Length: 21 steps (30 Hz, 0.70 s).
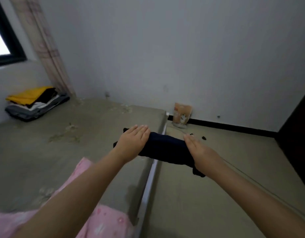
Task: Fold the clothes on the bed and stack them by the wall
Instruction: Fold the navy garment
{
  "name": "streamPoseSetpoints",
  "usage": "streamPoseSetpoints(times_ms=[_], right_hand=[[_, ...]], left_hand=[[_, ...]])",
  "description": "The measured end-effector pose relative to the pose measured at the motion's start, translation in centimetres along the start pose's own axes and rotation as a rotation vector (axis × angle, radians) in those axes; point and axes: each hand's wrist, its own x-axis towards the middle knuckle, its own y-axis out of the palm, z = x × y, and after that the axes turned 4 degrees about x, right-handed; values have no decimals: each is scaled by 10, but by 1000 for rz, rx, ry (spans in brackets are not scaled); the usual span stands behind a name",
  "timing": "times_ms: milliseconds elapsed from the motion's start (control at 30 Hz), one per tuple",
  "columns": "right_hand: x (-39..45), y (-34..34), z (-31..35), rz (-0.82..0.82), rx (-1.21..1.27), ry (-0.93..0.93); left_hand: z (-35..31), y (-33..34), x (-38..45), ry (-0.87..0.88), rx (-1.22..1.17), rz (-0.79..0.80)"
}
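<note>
Over the bed's (66, 152) outer edge, left hand (133, 140) and right hand (198, 150) grip opposite ends of a folded dark garment (165, 148), held level, probably to keep its folds. Finished stack (36, 103) lies in the far corner by the wall (165, 57).

The room is dim and flat, with a grey-blue cast on the wall (165, 48). Daylight enters only from the window (0, 40) at ten o'clock, whose pane is blown out to white. The curtain (43, 45) beside it is smeared by motion blur. Wide-angle distortion bends lines toward the edges. A soft shadow lies on the bed (45, 160) at six o'clock. Everything looks soft and low in detail.
</note>
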Motion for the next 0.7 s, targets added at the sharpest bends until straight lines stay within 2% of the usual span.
streamPoseSetpoints(times_ms=[100, 167, 200, 233, 300, 400, 700], right_hand=[[27, -39, -76, -46, -86, 35], [50, -57, -124, -54, -107, 87], [64, -65, -147, -49, -124, 113], [80, -72, -168, -41, -133, 139], [113, -87, -207, -34, -144, 174], [169, -110, -263, -57, -170, 220], [327, -172, -411, -142, -196, 318]], left_hand=[[-17, 11, 101, 5, -21, 2], [-20, 35, 164, 11, 11, 48], [-19, 43, 193, 5, -16, 120], [-18, 52, 223, -13, -51, 118], [-12, 70, 282, 20, -26, -4], [10, 103, 369, 84, 1, 134], [60, 191, 594, 48, -16, 33]])
